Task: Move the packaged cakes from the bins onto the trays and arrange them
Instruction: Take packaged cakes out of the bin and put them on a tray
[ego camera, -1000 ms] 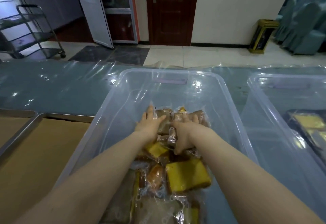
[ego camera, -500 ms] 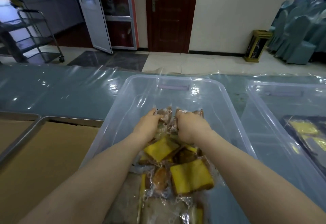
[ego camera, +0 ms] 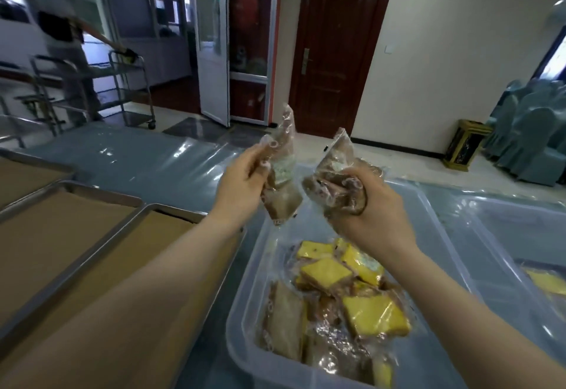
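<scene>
Several wrapped cakes (ego camera: 373,315), yellow and brown, lie heaped in the clear bin (ego camera: 242,342) nearest the camera, mostly toward its near end. Left of the bin, three metal trays (ego camera: 153,235) lined with brown paper sit side by side; the closest one's corner is just beside the bin's left wall, partly under the left forearm.

Both hands are raised above the bin's far half. The left hand (ego camera: 242,186) has its fingers curled round a brown pack (ego camera: 283,198), which stands nearly upright, its clear wrapper sticking up past the fingertips. The right hand (ego camera: 379,217) clutches a bundle (ego camera: 333,186) of brown cakes in crumpled wrap, fingers clenched into it; how many packs it holds I cannot tell. Pack and bundle are close together but apart.

A second bin (ego camera: 514,229) stands to the right, with a yellow cake visible at its edge. Shiny plastic sheet (ego camera: 147,168) covers the blue table beyond.

Farther off, on the tiled floor, a blurred person (ego camera: 64,36) touches a steel cart (ego camera: 131,91) at the left. A dark wooden door (ego camera: 340,51) is in the back wall, a gold stand (ego camera: 465,146) stands by it, and covered chairs (ego camera: 533,137) are stacked at the right.
</scene>
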### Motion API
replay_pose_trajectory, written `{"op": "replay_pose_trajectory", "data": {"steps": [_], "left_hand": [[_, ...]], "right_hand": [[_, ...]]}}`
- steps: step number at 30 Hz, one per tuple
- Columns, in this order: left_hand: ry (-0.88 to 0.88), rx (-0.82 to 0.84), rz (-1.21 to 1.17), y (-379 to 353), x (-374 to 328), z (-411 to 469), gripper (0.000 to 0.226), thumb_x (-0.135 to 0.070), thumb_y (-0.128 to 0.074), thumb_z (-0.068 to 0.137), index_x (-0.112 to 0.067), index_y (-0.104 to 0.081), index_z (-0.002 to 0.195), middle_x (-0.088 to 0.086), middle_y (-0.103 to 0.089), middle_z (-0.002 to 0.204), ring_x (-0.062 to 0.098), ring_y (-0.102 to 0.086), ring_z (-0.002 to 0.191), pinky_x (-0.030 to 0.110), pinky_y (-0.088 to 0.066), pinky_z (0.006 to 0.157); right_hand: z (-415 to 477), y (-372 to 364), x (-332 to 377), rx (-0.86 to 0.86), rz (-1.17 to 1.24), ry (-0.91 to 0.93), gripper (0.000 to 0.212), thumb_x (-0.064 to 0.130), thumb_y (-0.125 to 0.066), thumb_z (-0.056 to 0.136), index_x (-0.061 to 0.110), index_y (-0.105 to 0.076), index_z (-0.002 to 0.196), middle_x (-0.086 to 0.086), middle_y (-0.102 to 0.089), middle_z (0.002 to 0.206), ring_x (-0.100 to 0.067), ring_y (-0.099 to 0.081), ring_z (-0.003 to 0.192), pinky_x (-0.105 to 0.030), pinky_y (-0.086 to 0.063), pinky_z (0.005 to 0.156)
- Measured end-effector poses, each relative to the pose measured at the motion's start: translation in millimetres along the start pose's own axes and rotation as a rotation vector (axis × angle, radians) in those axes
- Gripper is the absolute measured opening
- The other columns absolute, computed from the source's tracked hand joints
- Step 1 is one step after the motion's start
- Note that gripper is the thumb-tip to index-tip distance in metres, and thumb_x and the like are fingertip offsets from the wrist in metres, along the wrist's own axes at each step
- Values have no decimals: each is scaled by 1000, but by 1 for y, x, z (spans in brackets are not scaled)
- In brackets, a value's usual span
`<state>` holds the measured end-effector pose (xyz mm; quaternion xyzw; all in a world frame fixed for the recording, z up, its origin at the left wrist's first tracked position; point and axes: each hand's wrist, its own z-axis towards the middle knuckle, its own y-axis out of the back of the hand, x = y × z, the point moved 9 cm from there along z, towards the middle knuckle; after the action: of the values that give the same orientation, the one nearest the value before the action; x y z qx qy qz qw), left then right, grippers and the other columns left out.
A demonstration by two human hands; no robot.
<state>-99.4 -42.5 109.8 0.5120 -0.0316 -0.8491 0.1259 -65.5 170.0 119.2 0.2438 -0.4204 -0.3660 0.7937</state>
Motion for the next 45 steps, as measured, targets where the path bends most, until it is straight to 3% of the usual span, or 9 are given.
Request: {"op": "replay_pose_trajectory", "data": {"steps": [7,11,20,26,32,35,39,42,45], "left_hand": [[33,-253,-144,155,22,-34,38,-16,-48,96,-49,-64,84,-28,-66,76,-12,-56,61,4,-40,53],[161,-238,-164,239,87,-63,35,-22,-49,96,-52,-65,93,-20,-70,93,-1,-66,84,18,-50,71],[521,-103,-124,347,244,-133,23,-18,-52,95,-31,-68,86,-11,-73,84,5,-67,76,16,-46,59],[742,54,-43,353,310,-176,16,-27,-51,95,-32,-66,92,-17,-70,78,7,-64,75,25,-43,65],[826,125,-110,331,336,-188,14,-28,-52,95,-31,-65,100,-8,-69,100,11,-64,91,29,-48,77],[773,285,52,313,343,-190,25,-28,-52,94,-23,-59,118,-5,-59,123,15,-57,109,21,-43,77],[730,354,248,304,348,-192,40,-26,-56,92,-21,-51,132,-5,-23,148,14,-24,137,27,-26,106],[681,335,350,301,340,-191,55,-19,-66,83,-32,-48,133,-12,4,155,10,-8,140,29,-19,111],[632,187,393,309,324,-186,86,-9,-67,76,-50,-26,140,-19,6,154,8,-9,139,32,-35,105]], "right_hand": [[1,-60,129,0,353,74,47,29,-71,66,60,-50,95,36,-58,97,12,-55,90,0,-36,69],[0,-135,189,65,370,75,55,16,-75,70,55,-50,99,37,-58,95,16,-53,91,2,-35,73],[-65,-326,250,242,337,-42,64,16,-72,67,66,-46,99,43,-54,100,17,-50,96,-3,-36,79],[-150,-421,194,497,61,-284,50,30,-67,79,44,-47,123,20,-52,125,-5,-48,117,-32,-45,99],[-191,-452,161,785,-289,-211,111,63,-68,66,47,10,143,18,19,148,-26,30,139,-54,21,102],[-208,-462,151,1057,-158,-265,116,87,-50,54,54,25,136,12,35,147,-24,39,132,-58,28,97],[-165,-420,133,689,49,-347,81,83,-26,74,43,-23,145,14,-10,156,-17,7,145,-55,1,114],[-141,-381,90,383,-114,-410,54,48,-50,92,26,-40,140,2,-23,155,-22,-9,145,-42,-7,115],[-133,-364,46,345,-165,-524,56,32,-62,87,25,-38,137,-8,-28,149,-32,-24,138,-55,-29,109]]}}
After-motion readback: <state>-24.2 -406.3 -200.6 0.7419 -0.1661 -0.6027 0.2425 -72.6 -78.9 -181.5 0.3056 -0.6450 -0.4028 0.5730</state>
